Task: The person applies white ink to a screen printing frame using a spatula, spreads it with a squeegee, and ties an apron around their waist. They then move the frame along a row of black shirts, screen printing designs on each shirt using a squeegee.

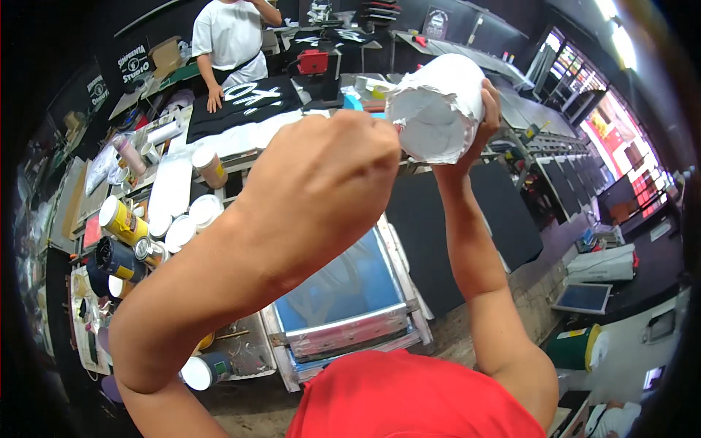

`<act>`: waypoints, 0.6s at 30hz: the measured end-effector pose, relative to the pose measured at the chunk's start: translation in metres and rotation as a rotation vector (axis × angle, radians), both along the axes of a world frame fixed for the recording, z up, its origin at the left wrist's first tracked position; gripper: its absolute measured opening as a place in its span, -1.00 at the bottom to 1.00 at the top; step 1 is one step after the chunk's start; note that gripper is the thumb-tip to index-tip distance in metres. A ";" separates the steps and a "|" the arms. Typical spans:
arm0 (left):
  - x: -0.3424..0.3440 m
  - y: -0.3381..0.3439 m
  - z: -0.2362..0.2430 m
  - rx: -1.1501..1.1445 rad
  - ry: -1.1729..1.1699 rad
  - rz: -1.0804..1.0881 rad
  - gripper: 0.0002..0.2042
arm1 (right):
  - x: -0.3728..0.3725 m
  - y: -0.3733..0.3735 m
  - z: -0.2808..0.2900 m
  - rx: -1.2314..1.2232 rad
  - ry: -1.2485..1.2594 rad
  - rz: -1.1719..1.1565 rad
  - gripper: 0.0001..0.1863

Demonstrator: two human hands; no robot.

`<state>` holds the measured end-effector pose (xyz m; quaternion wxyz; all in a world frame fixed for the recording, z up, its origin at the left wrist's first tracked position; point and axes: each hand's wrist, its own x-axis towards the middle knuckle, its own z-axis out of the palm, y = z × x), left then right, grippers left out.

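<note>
My right hand grips a white tub from its right side, raised and tipped so that its mouth faces me. White ink or paste is smeared over the tub's ragged rim and inner walls. Close to the left edge of that rim, my left hand is closed in a fist, its back toward me. A tiny reddish bit shows beside its knuckles, but what the fingers hold is hidden. Beneath my arms lies a screen-printing frame with blue mesh and a faint pale design.
Jars and tubs, including a yellow one, crowd the left bench. Black boards lie right of the frame. Across the table, a person in white rests a hand on a printed black shirt. A green bucket stands lower right.
</note>
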<state>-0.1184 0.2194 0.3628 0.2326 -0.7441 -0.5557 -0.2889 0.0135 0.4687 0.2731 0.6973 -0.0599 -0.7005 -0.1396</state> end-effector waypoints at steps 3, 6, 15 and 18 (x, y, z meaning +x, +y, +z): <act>0.010 -0.004 -0.013 -0.041 -0.320 -0.096 -0.89 | 0.006 0.001 0.008 0.028 0.069 -0.001 -0.02; 0.020 -0.003 -0.034 -0.191 -0.573 -0.072 -0.76 | 0.010 0.001 0.005 0.047 0.069 -0.077 0.00; 0.019 0.018 -0.115 -0.561 -1.679 -0.312 -0.68 | 0.003 0.009 -0.067 -0.113 -0.007 -0.063 0.02; 0.003 0.023 -0.148 -0.644 -1.853 -0.310 -0.68 | -0.006 0.012 -0.113 -0.244 -0.020 -0.096 0.01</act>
